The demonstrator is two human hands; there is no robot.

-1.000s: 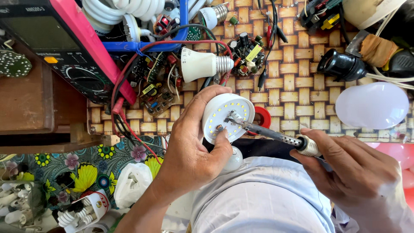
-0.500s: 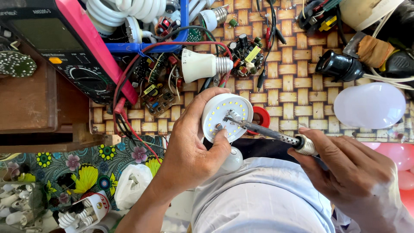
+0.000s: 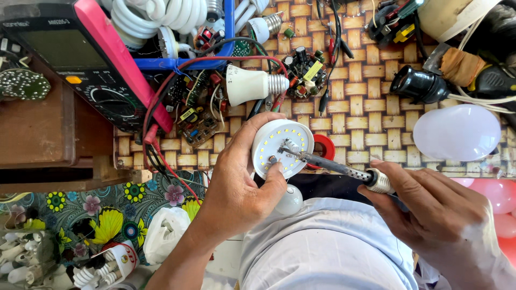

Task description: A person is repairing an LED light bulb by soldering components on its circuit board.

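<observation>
While both hands (image 3: 236, 182) stay clamped, bulb (image 3: 282, 149) left and soldering iron (image 3: 336, 166) right, nothing has visibly shifted.

The left hand (image 3: 236, 182) holds an open LED bulb (image 3: 283, 149), with its thumb on the round white board of little yellow lights. The right hand (image 3: 435, 215) holds a soldering iron (image 3: 336, 165), and its tip touches the middle of the board. A white dome cover (image 3: 457, 132) lies on the woven mat (image 3: 371, 107) nearby.

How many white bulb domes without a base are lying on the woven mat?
1: the white dome lies at the mat's right side, beyond the right hand. Others may be hidden.
</observation>
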